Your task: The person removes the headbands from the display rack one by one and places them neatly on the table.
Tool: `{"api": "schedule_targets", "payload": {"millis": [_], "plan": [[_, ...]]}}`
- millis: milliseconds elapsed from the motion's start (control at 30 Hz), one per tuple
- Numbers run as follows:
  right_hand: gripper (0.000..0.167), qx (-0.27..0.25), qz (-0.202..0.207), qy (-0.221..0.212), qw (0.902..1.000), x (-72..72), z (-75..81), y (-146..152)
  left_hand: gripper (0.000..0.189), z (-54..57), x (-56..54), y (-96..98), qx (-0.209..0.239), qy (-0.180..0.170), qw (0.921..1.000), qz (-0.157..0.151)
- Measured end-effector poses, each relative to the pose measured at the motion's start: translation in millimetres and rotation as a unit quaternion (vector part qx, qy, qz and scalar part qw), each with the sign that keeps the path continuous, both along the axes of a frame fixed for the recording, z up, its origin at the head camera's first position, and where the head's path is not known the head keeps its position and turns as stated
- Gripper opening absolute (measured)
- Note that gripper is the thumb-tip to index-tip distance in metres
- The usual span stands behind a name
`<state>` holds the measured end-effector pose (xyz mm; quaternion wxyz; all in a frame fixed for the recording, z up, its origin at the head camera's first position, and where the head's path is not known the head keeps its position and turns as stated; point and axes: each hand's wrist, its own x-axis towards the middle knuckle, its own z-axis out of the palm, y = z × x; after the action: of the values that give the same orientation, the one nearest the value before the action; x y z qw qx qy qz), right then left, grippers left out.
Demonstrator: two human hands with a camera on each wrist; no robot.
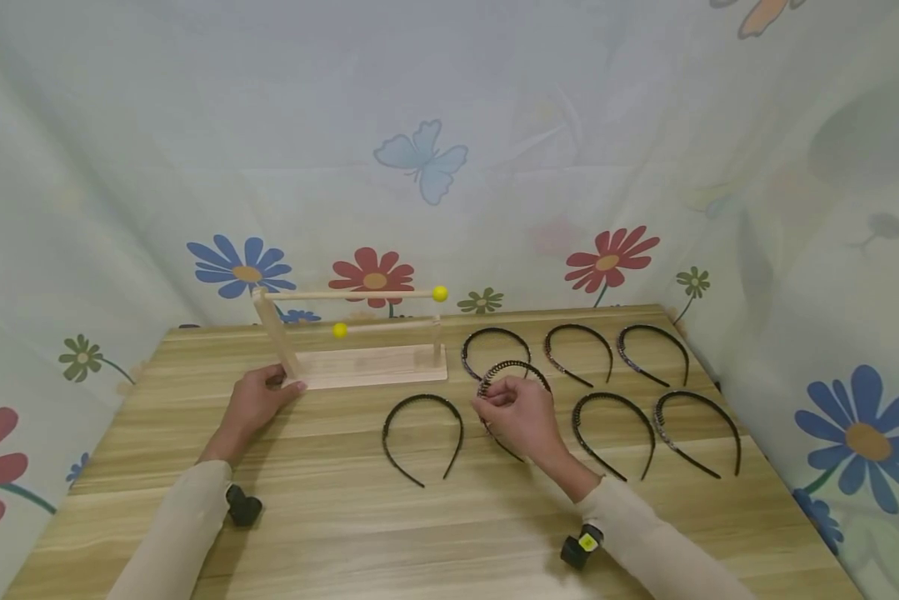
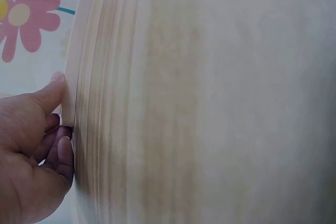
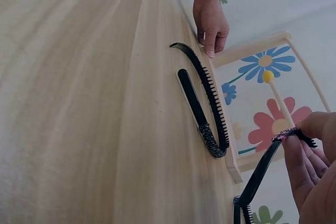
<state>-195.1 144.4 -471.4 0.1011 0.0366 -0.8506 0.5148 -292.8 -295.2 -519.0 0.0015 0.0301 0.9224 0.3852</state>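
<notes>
My left hand (image 1: 254, 404) grips the left end of a light wooden display stand (image 1: 374, 367), its thumb on the base's edge in the left wrist view. The stand has two horizontal rods tipped with yellow balls, the upper ball (image 1: 440, 293) pointing right and the lower ball (image 1: 340, 331) pointing left. With thumb and fingers, my right hand (image 1: 524, 417) pinches a black toothed headband (image 3: 261, 170) by its glittery decorated part. This headband is raised off the table, and the hand covers some of it. Neither rod carries a headband.
One black headband (image 1: 461, 429) lies between my hands, in front of the stand. Several more, such as the far-right headband (image 1: 734, 425), lie in rows on the right of the wooden table (image 1: 389, 542). A flower-printed cloth (image 1: 307, 167) hangs behind the table.
</notes>
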Motion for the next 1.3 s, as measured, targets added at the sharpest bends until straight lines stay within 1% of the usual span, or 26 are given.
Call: {"api": "schedule_targets", "payload": {"millis": [100,267,367,467,600,700,867,1033,1133,1300], "plan": [[0.018,0.009,-0.007,-0.005,0.9999,2.0,-4.4,1.0,0.063,-0.6,0.0,-0.4,-0.002,0.001,1.0000,0.001],[0.018,0.009,-0.013,-0.023,0.9996,5.9,-13.0,1.7,0.062,-2.0,0.9,-1.8,-0.001,0.000,1.0000,0.000],[0.016,0.012,-0.009,-0.026,0.9996,7.8,-18.2,2.1,0.062,-2.6,2.1,-2.0,-0.001,0.000,1.0000,-0.003],[0.016,0.004,0.002,-0.027,0.9996,8.9,-21.7,3.0,0.061,-2.8,2.8,-1.5,0.000,-0.001,1.0000,-0.002],[0.017,-0.014,0.010,-0.053,0.9985,9.0,-25.9,4.7,0.060,-3.1,2.5,-1.4,-0.001,0.002,1.0000,-0.003],[0.017,-0.015,0.007,-0.071,0.9973,8.5,-28.4,6.2,0.060,-2.5,2.7,-1.3,-0.001,0.004,1.0000,-0.003],[0.018,-0.007,0.001,-0.085,0.9963,6.0,-30.8,7.8,0.061,-1.5,2.6,-1.3,-0.002,0.006,1.0000,-0.003],[0.019,-0.029,0.000,-0.112,0.9933,2.9,-33.0,7.9,0.063,-1.9,0.9,-1.2,-0.002,0.003,1.0000,-0.002],[0.018,-0.041,0.001,-0.120,0.9920,1.1,-35.2,8.0,0.064,-0.7,1.2,0.1,0.000,0.001,1.0000,0.000],[0.019,-0.046,-0.001,-0.125,0.9911,-0.1,-38.9,8.4,0.063,1.6,2.7,2.0,-0.002,0.001,1.0000,0.002]]}}
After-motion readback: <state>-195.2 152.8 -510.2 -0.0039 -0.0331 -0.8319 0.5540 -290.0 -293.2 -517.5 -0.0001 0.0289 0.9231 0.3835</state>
